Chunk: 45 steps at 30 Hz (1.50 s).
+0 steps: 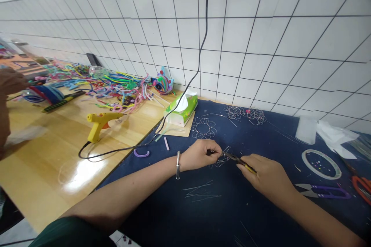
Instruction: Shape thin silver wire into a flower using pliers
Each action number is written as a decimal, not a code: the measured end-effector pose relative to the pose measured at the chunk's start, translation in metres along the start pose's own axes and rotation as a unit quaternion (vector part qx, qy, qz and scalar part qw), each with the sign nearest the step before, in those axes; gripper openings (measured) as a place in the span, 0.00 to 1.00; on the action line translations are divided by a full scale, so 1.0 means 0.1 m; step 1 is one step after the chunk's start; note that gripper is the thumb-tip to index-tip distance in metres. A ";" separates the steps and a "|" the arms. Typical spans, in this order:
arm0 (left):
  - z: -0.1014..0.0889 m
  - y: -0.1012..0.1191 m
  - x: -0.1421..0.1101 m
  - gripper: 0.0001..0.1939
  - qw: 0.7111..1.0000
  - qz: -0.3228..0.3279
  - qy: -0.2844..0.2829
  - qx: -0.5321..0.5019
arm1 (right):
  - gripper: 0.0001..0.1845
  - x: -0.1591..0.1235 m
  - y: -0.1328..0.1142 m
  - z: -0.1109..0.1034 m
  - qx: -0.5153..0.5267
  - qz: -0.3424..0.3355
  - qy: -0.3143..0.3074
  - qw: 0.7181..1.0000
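My left hand [203, 155] pinches a small wire flower [223, 159] made of looped thin wire, over the dark blue cloth. Wrapped round a pair of pliers [243, 163] with yellow and black handles is my right hand [262, 171]. The pliers' jaws reach to the wire at my left fingertips; whether they grip it I cannot tell. Behind my left hand lies a larger wire flower [204, 128]. Several cut wire pieces [201, 192] rest on the cloth in front of my hands. More looped wire shapes [245, 115] lie near the wall.
Purple thread snips [324, 191], a white ring-shaped dish [321, 164] and orange-handled scissors [362, 187] lie right. A green tissue pack [182, 110], a yellow glue gun [100, 123] with a black cord, and a heap of pipe cleaners [124, 85] stand left. Another person's hand [11, 81] is far left.
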<state>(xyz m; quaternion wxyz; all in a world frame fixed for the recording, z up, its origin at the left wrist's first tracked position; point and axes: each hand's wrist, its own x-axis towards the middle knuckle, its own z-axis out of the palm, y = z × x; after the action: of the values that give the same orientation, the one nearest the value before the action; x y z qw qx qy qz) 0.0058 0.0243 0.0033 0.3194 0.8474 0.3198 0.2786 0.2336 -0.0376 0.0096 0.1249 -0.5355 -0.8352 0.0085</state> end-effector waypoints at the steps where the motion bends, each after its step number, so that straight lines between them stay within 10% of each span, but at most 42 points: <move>1: 0.01 0.01 0.00 0.08 1.000 0.012 0.009 0.014 | 0.14 0.00 -0.02 -0.01 0.008 0.010 -0.014 1.000; 9: 0.02 0.04 -0.02 0.08 0.992 0.054 0.044 0.102 | 0.14 0.04 -0.11 -0.15 0.106 0.074 -0.099 0.987; 16: 0.02 0.02 -0.02 0.08 0.998 0.028 0.050 0.008 | 0.13 0.05 -0.03 -0.05 0.091 0.029 -0.041 0.995; 27: -0.08 0.01 0.01 0.06 0.981 -0.072 -0.064 -0.171 | 0.10 0.07 0.11 0.01 0.014 -0.099 0.078 0.992; 45: -0.12 -0.05 -0.01 0.05 0.903 -0.145 -0.190 -0.357 | 0.09 0.07 0.14 0.02 -0.002 -0.173 0.067 0.983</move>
<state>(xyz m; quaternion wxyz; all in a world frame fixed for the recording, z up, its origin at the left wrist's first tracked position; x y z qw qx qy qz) -0.0047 0.0309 0.0077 0.6920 0.6577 0.2519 0.1583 0.2427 -0.0254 0.0074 0.1790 -0.3829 -0.9049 -0.0504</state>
